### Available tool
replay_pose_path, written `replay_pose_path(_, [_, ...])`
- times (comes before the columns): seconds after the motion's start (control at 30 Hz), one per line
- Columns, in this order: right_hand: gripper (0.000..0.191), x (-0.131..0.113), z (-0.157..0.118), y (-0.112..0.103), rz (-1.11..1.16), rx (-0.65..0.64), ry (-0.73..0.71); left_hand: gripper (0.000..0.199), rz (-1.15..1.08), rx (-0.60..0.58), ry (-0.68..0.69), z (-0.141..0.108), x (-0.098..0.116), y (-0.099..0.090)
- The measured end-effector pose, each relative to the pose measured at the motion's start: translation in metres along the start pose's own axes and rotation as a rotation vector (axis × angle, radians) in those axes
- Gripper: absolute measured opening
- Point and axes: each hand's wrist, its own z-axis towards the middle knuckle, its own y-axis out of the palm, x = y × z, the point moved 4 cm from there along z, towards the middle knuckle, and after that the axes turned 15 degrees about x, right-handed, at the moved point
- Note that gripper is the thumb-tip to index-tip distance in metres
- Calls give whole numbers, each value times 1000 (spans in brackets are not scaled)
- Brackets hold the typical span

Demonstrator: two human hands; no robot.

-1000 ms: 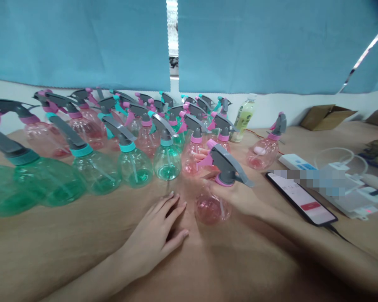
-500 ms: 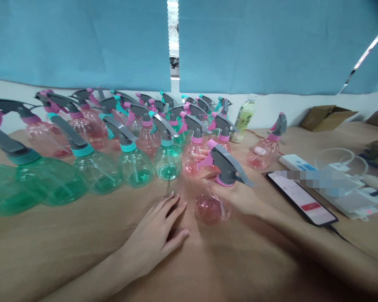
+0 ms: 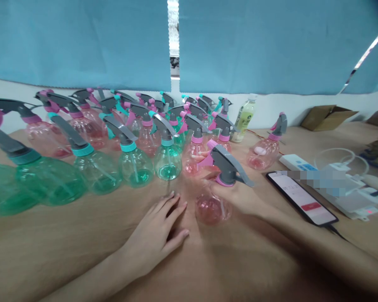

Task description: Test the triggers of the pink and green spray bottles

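Note:
Around the neck of a pink spray bottle my right hand is closed; the bottle stands upright on the table with its grey and pink trigger head above the hand. Part of my right fingers is hidden behind the trigger head. My left hand lies flat on the tabletop, fingers outstretched, holding nothing, just left of that bottle. A green spray bottle with a teal collar stands beyond my left fingertips. Close behind the held bottle is another pink spray bottle.
Several more pink and green spray bottles crowd the left and back. A single pink spray bottle stands to the right, near a drink bottle. A phone, a power strip with cables and an opened cardboard box occupy the right side.
Almost nothing differs. My right fingers behind the trigger head have shifted very slightly; the held bottle and my left hand stay in place.

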Motion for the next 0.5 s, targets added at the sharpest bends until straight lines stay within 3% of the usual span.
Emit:
replay_pose_path(0.23, [10,5,-1,-1,14,-38,73,54,-7,-5,-8,1,0,-1])
replay_pose_path(0.5, [8,1,1,-3,36,-39,60,53,-23,18,-9,0,0,-1])
